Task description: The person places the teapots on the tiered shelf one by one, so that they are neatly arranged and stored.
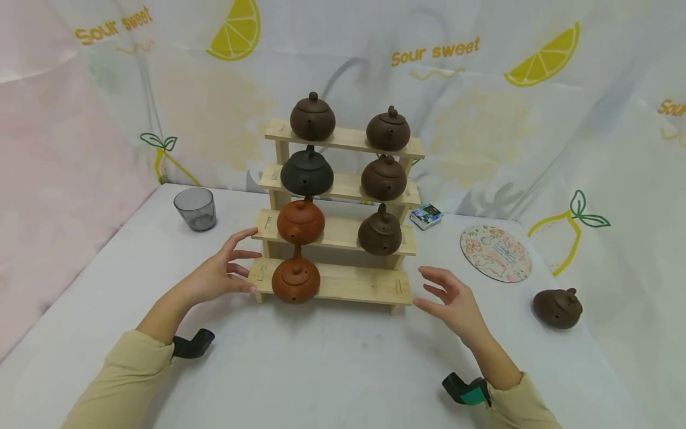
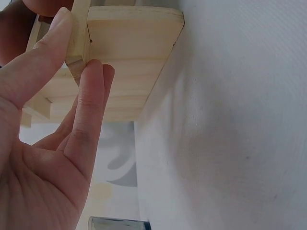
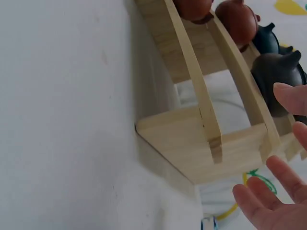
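Observation:
A four-step wooden stand [image 1: 364, 285] carries several small teapots. My left hand [image 1: 222, 274] is at its left end; in the left wrist view the thumb and fingers [image 2: 90, 91] pinch the end of a plank. Beside the right end, my right hand [image 1: 455, 304] is held with fingers spread and nothing in it. Orange-brown teapots sit at left on the bottom step [image 1: 296, 281] and the one above [image 1: 300, 223]. Higher up are a dark green-grey teapot [image 1: 306, 174] and a dark brown one [image 1: 312, 121]. Brown teapots [image 1: 379, 233] line the right of the upper three steps.
A smoky glass cup [image 1: 195, 210] stands at the back left of the white table. Behind the stand's right side lies a small patterned box [image 1: 426, 216]. Farther right are a round floral mat [image 1: 495, 253] and another brown teapot [image 1: 557, 308]. A printed curtain [image 1: 482, 119] hangs behind.

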A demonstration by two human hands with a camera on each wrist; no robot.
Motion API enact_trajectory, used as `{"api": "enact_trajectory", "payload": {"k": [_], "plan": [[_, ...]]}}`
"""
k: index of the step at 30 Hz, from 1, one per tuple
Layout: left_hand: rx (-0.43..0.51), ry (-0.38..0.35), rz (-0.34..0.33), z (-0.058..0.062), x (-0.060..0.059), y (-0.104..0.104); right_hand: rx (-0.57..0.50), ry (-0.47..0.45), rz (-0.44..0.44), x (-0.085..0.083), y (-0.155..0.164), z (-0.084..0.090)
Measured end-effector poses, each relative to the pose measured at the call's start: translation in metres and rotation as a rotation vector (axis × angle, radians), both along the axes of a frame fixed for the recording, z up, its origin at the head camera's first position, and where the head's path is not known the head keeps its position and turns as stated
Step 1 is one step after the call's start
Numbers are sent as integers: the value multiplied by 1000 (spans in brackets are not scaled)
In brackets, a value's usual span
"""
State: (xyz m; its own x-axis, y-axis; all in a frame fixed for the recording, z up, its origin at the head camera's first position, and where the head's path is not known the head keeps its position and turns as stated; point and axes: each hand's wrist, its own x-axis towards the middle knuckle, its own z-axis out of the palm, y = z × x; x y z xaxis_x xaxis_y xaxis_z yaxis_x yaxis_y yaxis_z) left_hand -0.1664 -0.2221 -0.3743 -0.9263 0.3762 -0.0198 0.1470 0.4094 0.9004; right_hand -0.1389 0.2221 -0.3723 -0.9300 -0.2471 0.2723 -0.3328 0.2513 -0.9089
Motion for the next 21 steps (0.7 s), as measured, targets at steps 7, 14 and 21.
{"api": "enact_trajectory", "payload": {"k": [7, 14, 21], "plan": [[-3, 0, -1, 0, 0, 2, 50, -24, -146, 5, 32, 2], [-6, -4, 5, 1, 0, 1, 37, -73, -279, 14, 64, 6], [-4, -5, 2, 0, 0, 1, 15, -122, -423, 6, 112, -15]]}}
